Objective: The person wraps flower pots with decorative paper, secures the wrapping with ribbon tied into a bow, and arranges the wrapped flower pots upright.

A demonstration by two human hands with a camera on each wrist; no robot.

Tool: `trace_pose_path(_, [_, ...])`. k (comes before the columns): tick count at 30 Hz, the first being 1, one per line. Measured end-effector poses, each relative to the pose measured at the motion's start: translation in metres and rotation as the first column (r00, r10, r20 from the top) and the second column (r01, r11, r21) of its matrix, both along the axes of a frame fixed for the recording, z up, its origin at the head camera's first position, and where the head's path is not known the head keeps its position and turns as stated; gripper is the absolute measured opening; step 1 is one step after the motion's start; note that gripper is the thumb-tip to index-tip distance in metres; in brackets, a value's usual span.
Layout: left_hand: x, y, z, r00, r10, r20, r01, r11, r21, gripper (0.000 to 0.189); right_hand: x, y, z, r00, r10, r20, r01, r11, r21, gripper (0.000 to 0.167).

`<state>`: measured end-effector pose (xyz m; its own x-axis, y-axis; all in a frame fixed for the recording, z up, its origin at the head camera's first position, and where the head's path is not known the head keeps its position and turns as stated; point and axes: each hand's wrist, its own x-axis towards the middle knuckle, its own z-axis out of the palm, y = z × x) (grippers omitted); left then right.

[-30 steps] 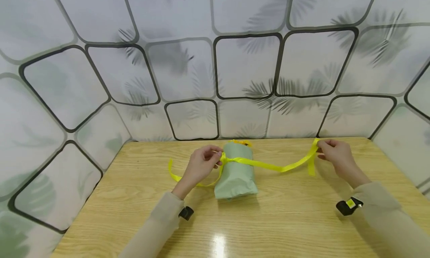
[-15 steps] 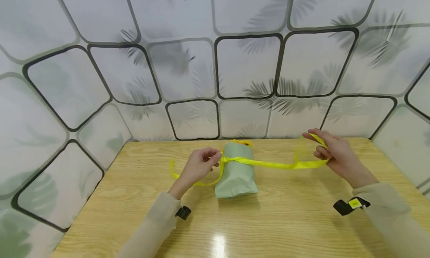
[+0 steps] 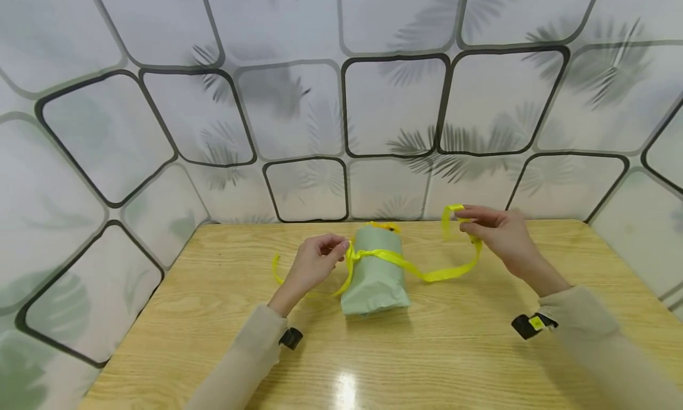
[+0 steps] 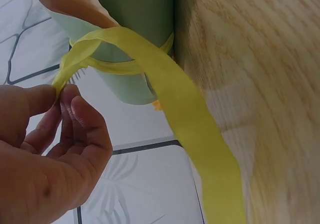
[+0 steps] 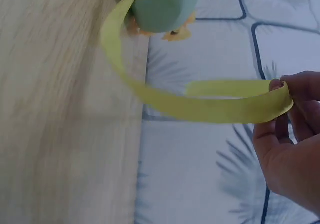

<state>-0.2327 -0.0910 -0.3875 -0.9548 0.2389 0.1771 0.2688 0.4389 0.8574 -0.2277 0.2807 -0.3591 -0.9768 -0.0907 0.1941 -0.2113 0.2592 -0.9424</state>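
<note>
A pale green wrapped bundle [image 3: 376, 285] lies on the wooden table, with a yellow ribbon [image 3: 445, 274] running around its middle. Beside the bundle's left edge, my left hand [image 3: 313, 262] pinches the ribbon between thumb and fingertips. A loose tail of ribbon [image 4: 187, 108] hangs from that pinch in the left wrist view. To the right of the bundle, my right hand [image 3: 504, 238] holds the ribbon's other length above the table. In the right wrist view the ribbon [image 5: 200, 108] bends back over the fingers, and its short end sticks out.
Orange-yellow flower-like pieces [image 5: 177, 32] show at the bundle's far end. The wooden table [image 3: 453, 345] meets a patterned fabric wall [image 3: 395, 108] at the back, and the same fabric stands at the left and right.
My right hand has moved left toward the bundle, turning its fingers, and the ribbon between them now sags. The left hand keeps its pinch in nearly the same place.
</note>
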Motion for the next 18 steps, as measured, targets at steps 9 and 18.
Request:
trace_pose_path(9, [-0.001,-0.002,0.001,0.999,0.022,-0.032,-0.021,1.0,0.016,0.016,-0.013,-0.056,0.011,0.972,0.154,-0.177,-0.116,0.971,0.208,0.037])
trace_pose_path(18, [0.001,-0.003,0.004,0.993,0.027,-0.115,-0.031,0.999,-0.04,0.022,-0.026,-0.109,0.013,0.924,0.328,-0.198,-0.213,0.869,0.446,0.033])
